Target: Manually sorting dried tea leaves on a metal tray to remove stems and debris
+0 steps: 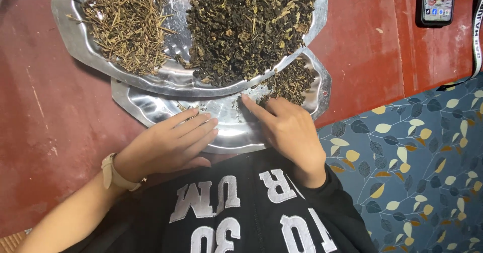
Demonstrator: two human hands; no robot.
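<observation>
Left hand (173,142) flat, fingers loosely spread on lower metal tray (151,109) at 6 o'clock, right hand (292,129) beside it, index finger extended into dried leaf pile (289,82) toward 12 o'clock, holding nothing.

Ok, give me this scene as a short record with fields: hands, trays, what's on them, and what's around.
left hand: flat on lower tray, fingers together
right hand: index finger extended, touching lower tray
lower tray: silver, small leaf pile at its right
upper tray: overlaps lower, holds stems and dark dried leaves
phone: on red floor
</observation>
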